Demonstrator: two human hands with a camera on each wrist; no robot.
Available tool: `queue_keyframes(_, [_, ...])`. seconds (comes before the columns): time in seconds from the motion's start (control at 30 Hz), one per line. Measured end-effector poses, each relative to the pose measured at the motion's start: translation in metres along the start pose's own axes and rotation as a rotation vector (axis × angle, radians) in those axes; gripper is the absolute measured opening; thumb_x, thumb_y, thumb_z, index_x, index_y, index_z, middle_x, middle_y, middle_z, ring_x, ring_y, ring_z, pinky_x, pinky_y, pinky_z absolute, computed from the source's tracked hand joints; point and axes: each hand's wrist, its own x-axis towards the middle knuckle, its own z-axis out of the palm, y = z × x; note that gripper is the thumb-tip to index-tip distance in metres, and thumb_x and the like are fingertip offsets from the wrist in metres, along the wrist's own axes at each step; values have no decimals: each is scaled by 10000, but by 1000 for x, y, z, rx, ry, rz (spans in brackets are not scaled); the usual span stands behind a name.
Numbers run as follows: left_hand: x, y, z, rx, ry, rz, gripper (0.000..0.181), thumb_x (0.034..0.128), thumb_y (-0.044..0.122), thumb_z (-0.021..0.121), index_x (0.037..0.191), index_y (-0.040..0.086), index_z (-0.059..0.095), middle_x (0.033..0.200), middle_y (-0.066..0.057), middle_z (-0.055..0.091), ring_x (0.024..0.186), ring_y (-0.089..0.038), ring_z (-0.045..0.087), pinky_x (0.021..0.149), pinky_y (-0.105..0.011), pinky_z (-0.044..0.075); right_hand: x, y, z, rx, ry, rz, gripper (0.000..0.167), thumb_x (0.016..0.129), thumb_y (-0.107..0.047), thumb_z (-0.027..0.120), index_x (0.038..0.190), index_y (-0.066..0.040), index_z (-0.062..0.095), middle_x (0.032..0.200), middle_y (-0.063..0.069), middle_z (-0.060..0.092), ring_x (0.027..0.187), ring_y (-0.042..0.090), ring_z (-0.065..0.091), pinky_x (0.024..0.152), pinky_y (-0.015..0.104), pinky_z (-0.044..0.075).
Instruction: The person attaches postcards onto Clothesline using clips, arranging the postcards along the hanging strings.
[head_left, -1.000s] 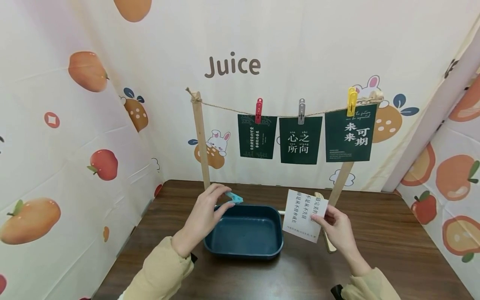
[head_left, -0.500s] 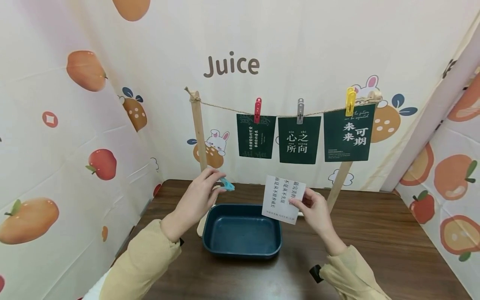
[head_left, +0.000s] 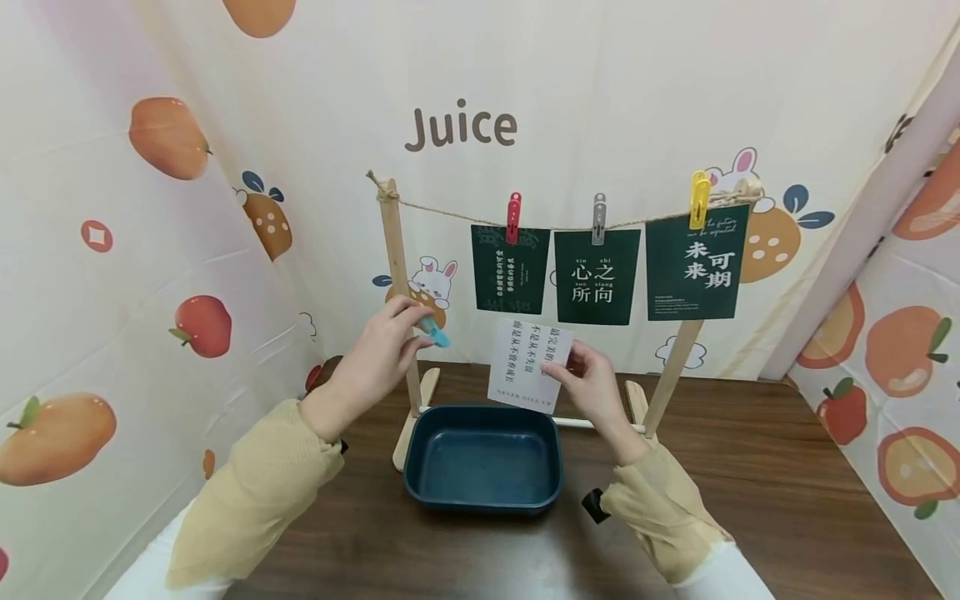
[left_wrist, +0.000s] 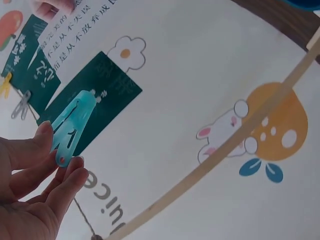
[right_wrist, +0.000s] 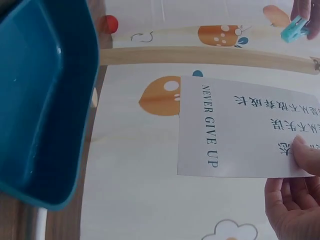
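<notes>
Between thumb and fingers my left hand (head_left: 371, 362) pinches a light-blue clothespin (left_wrist: 75, 127), raised near the left wooden post (head_left: 395, 237). My right hand (head_left: 592, 379) grips a white card (head_left: 521, 367) by its right edge; "NEVER GIVE UP" and Chinese lettering are printed on it. The card is held over the back rim of the dark blue tray (head_left: 483, 498), below the hanging cards. On the twine (head_left: 442, 214) hang a dark green card (head_left: 510, 283) under a red clothespin (head_left: 513, 218), another green card (head_left: 596, 312) under a grey one, and a third green card (head_left: 675, 292) under a yellow one.
The wooden stand's right post (head_left: 671, 379) rises behind my right hand. A white rod (head_left: 577, 423) joins the stand's feet behind the tray. All stands on a brown wooden table (head_left: 765, 483), with a fruit-printed curtain (head_left: 637, 92) at the back and sides.
Both hands have risen. The right hand has carried the white card leftward and up from the tray's right side; the left has moved up and left with the clothespin.
</notes>
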Motion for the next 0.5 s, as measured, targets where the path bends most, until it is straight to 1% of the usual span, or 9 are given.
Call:
queue_keyframes(0.13, [8,-2,-6,8,-1,7,329,784,-7,640,1096,-64,555,999,-159,512,874,-254,553,738,-311,498,9,-6,7,23,-12,0,267,804,-73,646,1058,-6,599,993,120,631,793,187,584,646,242,468])
queue_keyframes(0.27, [16,-3,-14,9,4,13,313,783,-34,631,1085,-78,558,975,-172,507,869,-269,546,720,-314,499,17,-12,13,40,-36,7,261,815,-88,636,1066,-24,599,1013,103,628,813,192,584,675,282,471])
queue_keyframes(0.37, [22,-2,-20,11,7,22,305,784,-45,626,1075,-99,554,958,-182,500,858,-272,535,713,-311,491,21,-25,17,34,-50,16,257,819,-77,628,1065,-6,595,1015,125,627,814,214,581,683,292,466])
queue_keyframes(0.5, [31,0,-28,28,-13,-7,323,790,-42,620,1097,-103,541,976,-185,491,861,-265,521,716,-306,484,28,-37,23,53,-61,6,260,813,-73,635,1054,17,598,1000,155,628,802,230,582,670,264,457])
